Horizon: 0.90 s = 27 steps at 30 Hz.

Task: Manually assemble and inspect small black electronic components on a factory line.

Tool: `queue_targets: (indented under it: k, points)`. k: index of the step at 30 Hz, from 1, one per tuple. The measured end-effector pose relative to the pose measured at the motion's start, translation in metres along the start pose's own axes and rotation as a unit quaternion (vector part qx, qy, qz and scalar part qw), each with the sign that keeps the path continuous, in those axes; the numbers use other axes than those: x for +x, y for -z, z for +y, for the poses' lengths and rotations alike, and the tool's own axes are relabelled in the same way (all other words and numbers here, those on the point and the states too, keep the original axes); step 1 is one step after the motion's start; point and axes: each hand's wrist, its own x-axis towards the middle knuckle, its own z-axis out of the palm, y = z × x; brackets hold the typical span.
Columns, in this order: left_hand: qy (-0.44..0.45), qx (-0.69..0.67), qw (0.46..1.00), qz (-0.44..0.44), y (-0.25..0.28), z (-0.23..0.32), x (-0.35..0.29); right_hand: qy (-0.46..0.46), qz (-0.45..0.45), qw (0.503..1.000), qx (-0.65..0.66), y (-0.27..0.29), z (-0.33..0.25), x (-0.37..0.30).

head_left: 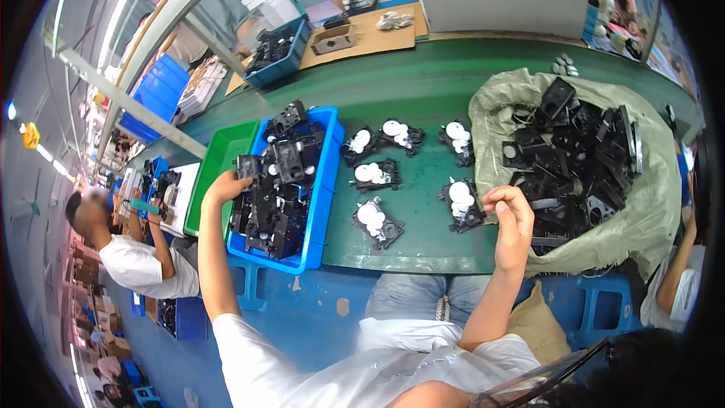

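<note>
My left hand [225, 187] reaches to the left side of a blue bin [326, 189] heaped with black plastic assemblies. Its fingers are closed on the edge of a black plastic housing [247, 167] at the top of the pile. Loosely bent, my right hand [511, 227] hovers at the bench's front, thumb and fingers apart, and nothing shows in it. Just left of it lies a black housing with white gears [461, 201]. Several more of these lie between bin and sack, including one geared housing [377, 222] near the front edge.
An open woven sack [649, 204] on the right holds many black housings [581, 151]. A green tray [226, 153] adjoins the bin. Behind are another blue bin [260, 74] and cardboard [385, 36]. Co-workers sit left [143, 257] and right. The green bench [423, 257] ends before my lap.
</note>
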Motion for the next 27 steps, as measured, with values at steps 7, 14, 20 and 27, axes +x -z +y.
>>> queue_targets:
  k: [7, 14, 20, 27]
  points:
    - [-0.051, 0.148, 0.978, 0.14, 0.004, 0.062, 0.0, 0.011, 0.056, 0.998, -0.028, 0.019, -0.004, 0.002]
    - [-0.377, 0.089, 0.922, -0.003, -0.024, 0.259, -0.006, 0.017, 0.081, 0.995, -0.047, 0.018, -0.011, 0.0]
    - [-0.51, 0.172, 0.842, 0.042, -0.103, 0.361, 0.062, 0.032, 0.087, 0.989, -0.118, 0.026, -0.03, -0.014]
    - [-0.532, 0.113, 0.833, -0.102, -0.14, 0.4, 0.1, 0.094, 0.155, 0.971, -0.153, 0.06, -0.057, -0.035]
